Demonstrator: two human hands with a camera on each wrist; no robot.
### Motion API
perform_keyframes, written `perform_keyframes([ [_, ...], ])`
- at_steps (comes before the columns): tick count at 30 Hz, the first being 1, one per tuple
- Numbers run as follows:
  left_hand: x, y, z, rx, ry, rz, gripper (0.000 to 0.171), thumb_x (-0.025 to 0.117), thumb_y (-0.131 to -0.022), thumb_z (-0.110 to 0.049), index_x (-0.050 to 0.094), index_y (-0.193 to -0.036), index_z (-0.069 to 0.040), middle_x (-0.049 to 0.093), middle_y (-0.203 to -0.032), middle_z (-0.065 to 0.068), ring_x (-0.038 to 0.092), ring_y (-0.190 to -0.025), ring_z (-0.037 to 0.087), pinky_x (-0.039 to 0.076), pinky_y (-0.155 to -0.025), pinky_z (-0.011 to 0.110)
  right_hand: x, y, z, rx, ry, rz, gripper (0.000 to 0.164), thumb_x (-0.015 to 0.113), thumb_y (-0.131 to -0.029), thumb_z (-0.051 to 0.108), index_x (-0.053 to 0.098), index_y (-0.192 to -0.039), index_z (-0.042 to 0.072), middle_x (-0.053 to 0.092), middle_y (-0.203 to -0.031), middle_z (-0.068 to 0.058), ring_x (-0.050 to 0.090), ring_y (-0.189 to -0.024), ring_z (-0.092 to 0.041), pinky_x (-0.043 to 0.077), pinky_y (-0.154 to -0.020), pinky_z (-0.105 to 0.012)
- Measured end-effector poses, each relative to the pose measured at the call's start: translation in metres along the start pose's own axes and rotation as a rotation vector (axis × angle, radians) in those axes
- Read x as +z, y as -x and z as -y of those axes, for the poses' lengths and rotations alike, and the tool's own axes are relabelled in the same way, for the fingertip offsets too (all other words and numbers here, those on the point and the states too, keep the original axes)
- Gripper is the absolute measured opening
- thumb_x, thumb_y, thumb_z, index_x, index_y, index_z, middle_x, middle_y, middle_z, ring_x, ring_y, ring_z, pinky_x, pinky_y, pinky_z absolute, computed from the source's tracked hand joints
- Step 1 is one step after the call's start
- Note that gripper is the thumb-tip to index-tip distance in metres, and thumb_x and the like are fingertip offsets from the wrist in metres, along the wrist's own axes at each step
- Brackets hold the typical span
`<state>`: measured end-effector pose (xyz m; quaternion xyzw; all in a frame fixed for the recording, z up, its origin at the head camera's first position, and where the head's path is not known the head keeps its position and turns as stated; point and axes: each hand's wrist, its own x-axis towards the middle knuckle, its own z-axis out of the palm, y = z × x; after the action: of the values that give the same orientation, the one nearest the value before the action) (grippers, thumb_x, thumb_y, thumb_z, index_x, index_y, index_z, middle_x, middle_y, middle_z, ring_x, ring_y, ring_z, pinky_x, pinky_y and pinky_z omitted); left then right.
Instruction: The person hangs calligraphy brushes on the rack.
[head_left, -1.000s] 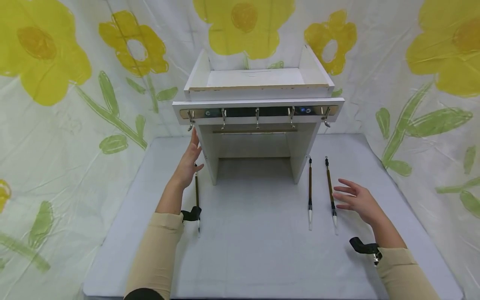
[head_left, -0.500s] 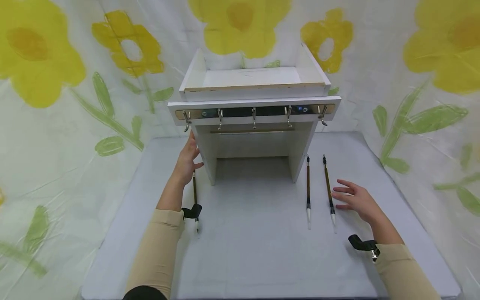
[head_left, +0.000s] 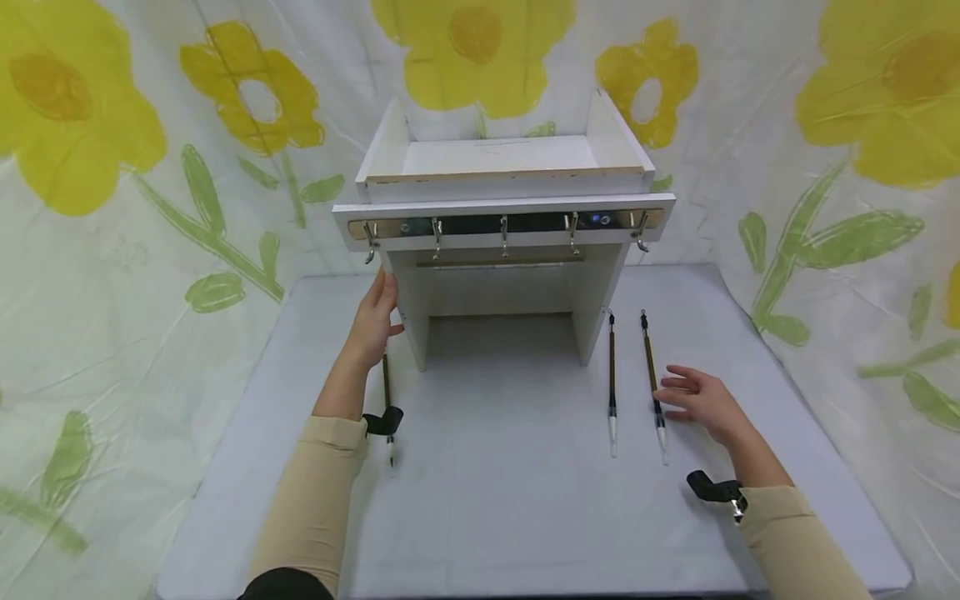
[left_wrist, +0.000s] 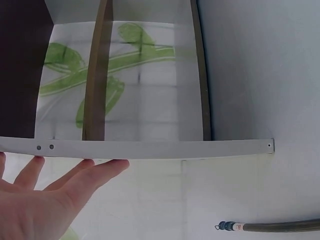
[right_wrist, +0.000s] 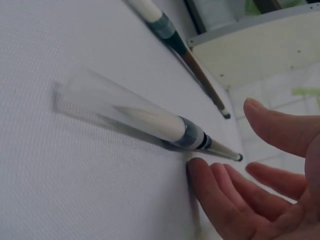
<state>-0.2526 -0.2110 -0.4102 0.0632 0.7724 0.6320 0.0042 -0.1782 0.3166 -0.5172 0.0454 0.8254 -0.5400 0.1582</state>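
A white wooden rack with a row of metal hooks across its front stands at the back of the table. My left hand touches its left side panel; in the left wrist view the extended fingertips meet the panel's edge. To the right of the rack lie two calligraphy brushes. My right hand is at the outer brush, fingers relaxed and spread. In the right wrist view that brush's white tip sits in a clear cap, with thumb and fingers apart beside it. The inner brush lies parallel.
A third brush lies left of the rack, partly hidden by my left hand and a black wrist mount. A white cloth covers the table. Flower-printed sheeting hangs behind and at both sides.
The head view has shifted slightly, moving the scene a little to the left. My right hand stays close to the outer brush, and my left hand remains against the rack's side.
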Motion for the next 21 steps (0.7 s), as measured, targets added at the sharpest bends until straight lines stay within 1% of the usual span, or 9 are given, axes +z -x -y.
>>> perform_keyframes([
  [4, 0.000, 0.000, 0.000, -0.015, 0.012, -0.012, 0.068, 0.037, -0.104, -0.059, 0.010, -0.162, -0.038, 0.012, -0.170, 0.000, 0.026, -0.151, 0.038, 0.039, -0.107, 0.070, 0.006, -0.003, 0.001, 0.050, 0.014, -0.023, 0.083, 0.074, -0.095, 0.022, 0.026, -0.157, -0.003, 0.038, -0.152, -0.033, 0.056, -0.127, -0.042, 0.061, -0.086, -0.039],
  [10, -0.003, -0.001, -0.001, -0.020, 0.026, -0.006, 0.065, 0.038, -0.105, -0.057, 0.012, -0.162, -0.039, 0.014, -0.170, -0.001, 0.027, -0.151, 0.037, 0.040, -0.107, 0.069, 0.012, -0.012, 0.004, 0.099, 0.106, -0.051, 0.085, 0.078, -0.091, 0.025, 0.030, -0.154, -0.004, 0.039, -0.151, -0.033, 0.049, -0.131, -0.045, 0.062, -0.083, -0.034],
  [14, -0.006, -0.002, -0.001, -0.022, 0.032, -0.001, 0.064, 0.039, -0.105, -0.056, 0.012, -0.162, -0.040, 0.015, -0.170, -0.002, 0.027, -0.151, 0.036, 0.040, -0.107, 0.069, 0.018, -0.018, 0.008, 0.133, 0.171, -0.075, 0.086, 0.081, -0.088, 0.025, 0.033, -0.153, -0.004, 0.038, -0.149, -0.034, 0.049, -0.125, -0.045, 0.061, -0.079, -0.032],
  [17, -0.006, -0.002, -0.002, -0.024, 0.039, 0.011, 0.065, 0.039, -0.105, -0.056, 0.011, -0.162, -0.039, 0.014, -0.170, -0.001, 0.026, -0.152, 0.036, 0.040, -0.107, 0.069, 0.021, -0.021, 0.011, 0.150, 0.222, -0.107, 0.083, 0.081, -0.087, 0.022, 0.035, -0.152, -0.003, 0.039, -0.147, -0.034, 0.051, -0.119, -0.042, 0.061, -0.076, -0.031],
  [19, -0.006, -0.002, -0.002, -0.025, 0.042, 0.018, 0.067, 0.039, -0.105, -0.056, 0.010, -0.162, -0.038, 0.013, -0.170, -0.001, 0.025, -0.152, 0.036, 0.040, -0.107, 0.069, 0.022, -0.021, 0.012, 0.148, 0.252, -0.123, 0.081, 0.081, -0.087, 0.021, 0.036, -0.151, -0.003, 0.039, -0.146, -0.034, 0.055, -0.113, -0.040, 0.060, -0.074, -0.030],
  [21, -0.005, -0.002, -0.003, -0.028, 0.042, 0.016, 0.068, 0.039, -0.104, -0.057, 0.010, -0.162, -0.037, 0.014, -0.170, 0.000, 0.026, -0.152, 0.036, 0.040, -0.107, 0.069, 0.023, -0.021, 0.013, 0.145, 0.281, -0.134, 0.078, 0.080, -0.088, 0.019, 0.038, -0.150, -0.002, 0.041, -0.145, -0.034, 0.060, -0.103, -0.034, 0.059, -0.071, -0.029],
])
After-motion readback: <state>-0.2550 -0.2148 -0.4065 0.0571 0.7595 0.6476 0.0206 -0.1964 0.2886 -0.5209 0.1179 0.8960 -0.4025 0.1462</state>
